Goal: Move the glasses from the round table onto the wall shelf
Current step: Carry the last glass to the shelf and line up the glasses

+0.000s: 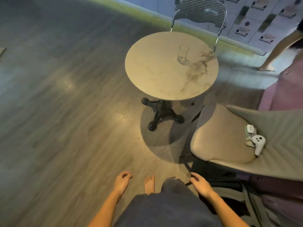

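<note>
Clear glass tumbler (pixel 183 54) stands upright on the desk (pixel 157 71), well ahead of both hands. Judged light, rigid, slick, fragile: grip mid-wall. Left hand (pixel 122 181) and right hand (pixel 199 182) hang loosely curled, empty.

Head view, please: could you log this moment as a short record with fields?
glass: one, clear, upright on the round table
left hand: low, loosely curled, holds nothing
right hand: low, relaxed, holds nothing
beige chair: white controller on its seat
wall shelf: not in view
</note>
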